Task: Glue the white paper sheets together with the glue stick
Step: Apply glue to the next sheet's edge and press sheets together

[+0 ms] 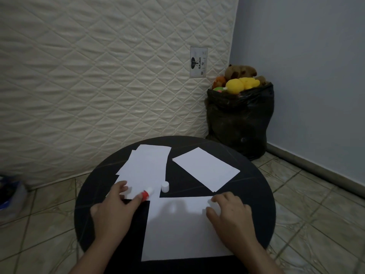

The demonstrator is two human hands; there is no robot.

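A large white sheet lies at the near side of the round black table. My right hand rests on its right part, fingers curled down on the paper. My left hand is at the table's left, fingertips touching the glue stick, which has a red base and lies uncapped on a stack of white sheets. Its white cap stands just to the right. Another white sheet lies alone at the far right.
A quilted mattress leans upright behind the table. A black bag full of plush toys stands in the corner at the right. Tiled floor surrounds the table, and a bluish object sits at the left edge.
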